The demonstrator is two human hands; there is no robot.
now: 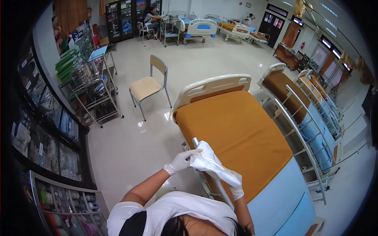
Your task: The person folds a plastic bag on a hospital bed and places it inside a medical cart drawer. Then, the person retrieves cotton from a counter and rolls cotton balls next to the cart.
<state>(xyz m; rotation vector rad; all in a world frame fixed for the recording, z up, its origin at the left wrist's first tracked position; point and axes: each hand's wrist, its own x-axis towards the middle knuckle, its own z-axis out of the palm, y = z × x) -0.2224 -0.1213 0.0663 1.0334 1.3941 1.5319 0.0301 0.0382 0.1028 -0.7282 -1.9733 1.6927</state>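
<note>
White gloves cover both of my hands. My left hand (180, 161) pinches the left edge of a crumpled white cloth or paper sheet (212, 162), whose exact material I cannot make out. At the other end of it, my right hand (236, 185) holds the lower right part, its fingers mostly hidden by the white folds. The sheet hangs above the metal side rail (222, 191) of a bed. Under and beyond my hands lies the bed's orange-brown cover (236, 129), with a light blue section (279, 200) nearer to me.
A wooden chair (145, 88) stands beyond the bed's left corner. Further left are a metal trolley (96, 103) with green items and glass cabinets (51, 145). More beds (285, 84) line the right side. A seated person (150, 19) is at the back.
</note>
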